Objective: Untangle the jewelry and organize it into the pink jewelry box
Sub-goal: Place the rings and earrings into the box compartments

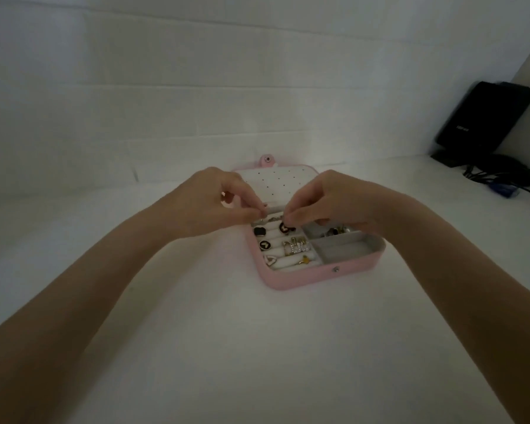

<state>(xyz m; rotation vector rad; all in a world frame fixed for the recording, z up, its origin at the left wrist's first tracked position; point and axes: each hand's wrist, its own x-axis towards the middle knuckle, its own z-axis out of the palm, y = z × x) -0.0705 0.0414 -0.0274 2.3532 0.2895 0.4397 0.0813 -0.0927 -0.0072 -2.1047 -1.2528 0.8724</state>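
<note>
The pink jewelry box (pixel 306 280) lies open in the middle of the white surface, its lid (pixel 276 182) with small holes tilted back. Several black and gold pieces (pixel 294 246) sit in the padded rows on its left side, and a small heap of jewelry (pixel 337 231) fills a right compartment. My left hand (pixel 214 200) and my right hand (pixel 328 200) hover over the back rows, fingertips nearly meeting. Each pinches one end of a small thin silver piece (pixel 274 218); what it is I cannot tell.
A black device (pixel 487 117) leans against the wall at the far right, with dark cables (pixel 502 179) and a blue item (pixel 507 189) beside it. A white wall stands close behind the box.
</note>
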